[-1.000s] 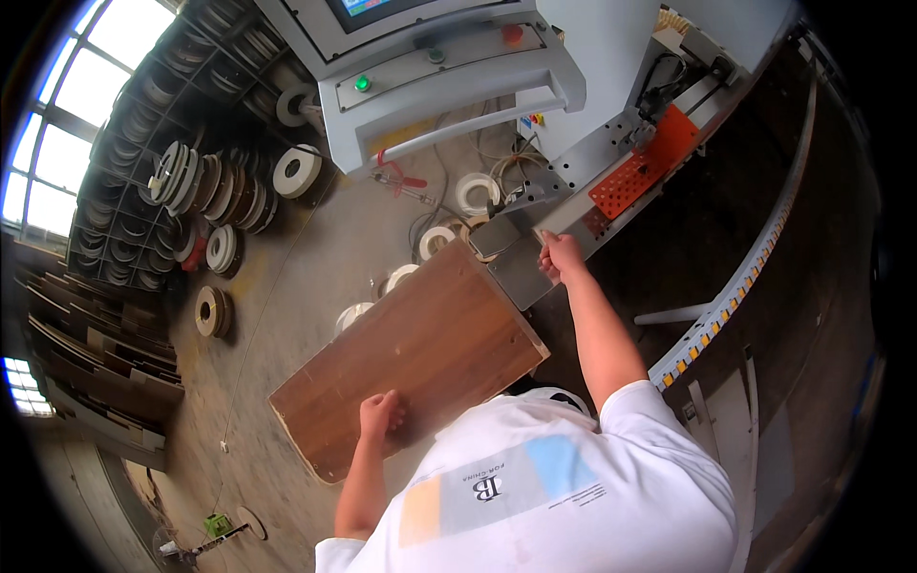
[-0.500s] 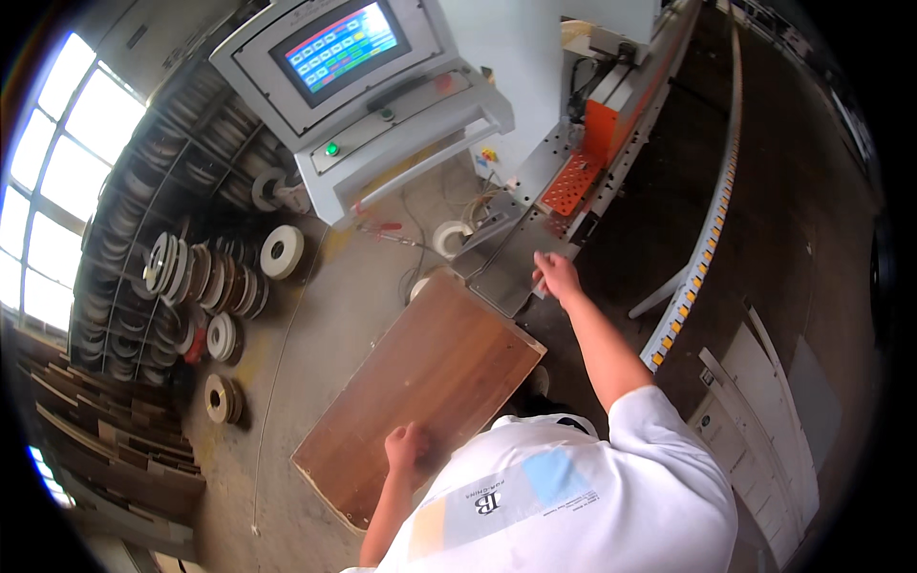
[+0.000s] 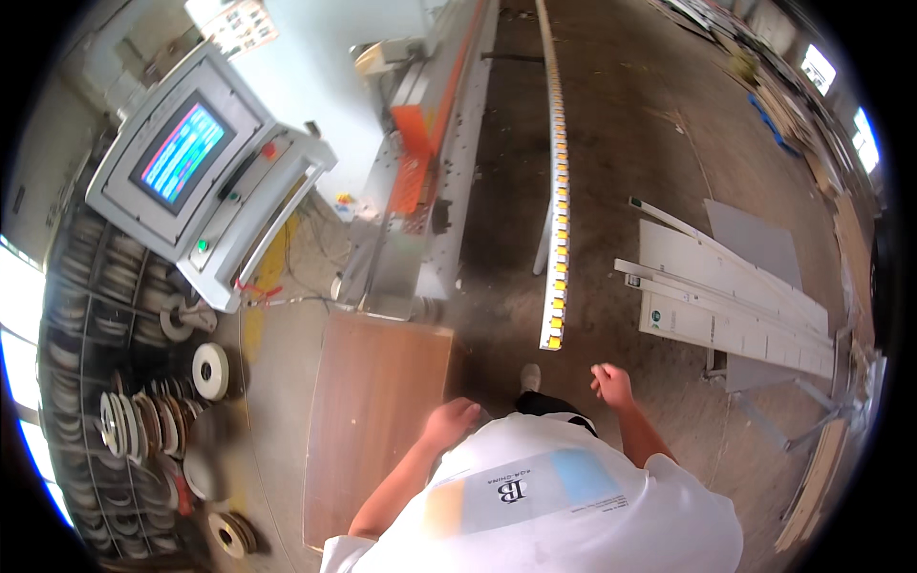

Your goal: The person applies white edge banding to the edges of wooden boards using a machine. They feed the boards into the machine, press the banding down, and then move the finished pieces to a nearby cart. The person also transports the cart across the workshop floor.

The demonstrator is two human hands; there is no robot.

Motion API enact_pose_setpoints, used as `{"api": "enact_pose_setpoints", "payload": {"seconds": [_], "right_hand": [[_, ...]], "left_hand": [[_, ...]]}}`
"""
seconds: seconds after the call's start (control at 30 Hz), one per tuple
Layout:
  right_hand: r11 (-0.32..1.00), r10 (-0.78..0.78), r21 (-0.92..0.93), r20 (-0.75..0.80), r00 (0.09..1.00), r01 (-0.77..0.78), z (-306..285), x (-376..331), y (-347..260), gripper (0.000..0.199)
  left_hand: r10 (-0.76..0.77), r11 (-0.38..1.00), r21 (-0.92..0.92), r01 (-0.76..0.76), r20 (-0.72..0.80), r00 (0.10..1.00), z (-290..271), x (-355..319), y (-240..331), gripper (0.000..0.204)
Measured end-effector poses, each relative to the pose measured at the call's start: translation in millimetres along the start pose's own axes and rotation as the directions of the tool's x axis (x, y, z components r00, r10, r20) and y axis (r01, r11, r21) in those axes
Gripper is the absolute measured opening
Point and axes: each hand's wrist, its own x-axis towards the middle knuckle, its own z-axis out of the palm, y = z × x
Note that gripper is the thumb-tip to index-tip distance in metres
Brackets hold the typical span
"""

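My left hand hangs beside the right edge of a brown wood-topped table, its fingers curled together and nothing visible in them. Whether it touches the table edge I cannot tell. Out over the floor to the right is my right hand, loosely closed, with no object showing in it. Just ahead of my hands ends a long narrow rail lined with yellow rollers. Beyond the table runs the machine bed with an orange perforated guard.
A control panel with a lit screen stands at the left. Edging-like rolls fill a rack and the floor below it. White panels and strips rest on a stand at the right. A shoe shows below the rail's end.
My view has swung to the right. My right hand has left the machine bed's end and is now nearer my body. My left hand has gone from over the tabletop to its right edge.
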Motion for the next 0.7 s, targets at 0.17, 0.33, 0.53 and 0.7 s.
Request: {"api": "enact_pose_setpoints", "payload": {"seconds": [0.17,0.33,0.53,0.7], "right_hand": [[0.908,0.142,-0.378,-0.128,0.982,-0.181,-5.8,-44.3,160.1,0.044],[0.916,0.273,-0.256,-0.164,0.948,-0.308,-25.2,-79.2,209.4,0.049],[0.886,0.451,-0.101,-0.041,0.891,-0.453,-81.9,-27.7,350.0,0.066],[0.605,0.639,0.082,0.544,0.544,-0.792,-152.2,-32.3,289.6,0.068]], "left_hand": [[0.059,0.989,0.128,-0.080,0.161,0.985,33.7,28.3,43.1,0.038],[0.148,0.973,0.134,-0.186,0.256,0.955,100.6,58.8,38.9,0.036],[0.263,0.920,0.189,-0.344,0.353,0.898,208.8,103.9,62.7,0.032],[0.146,0.974,0.079,-0.212,0.497,0.856,288.0,146.6,137.2,0.044]]}}
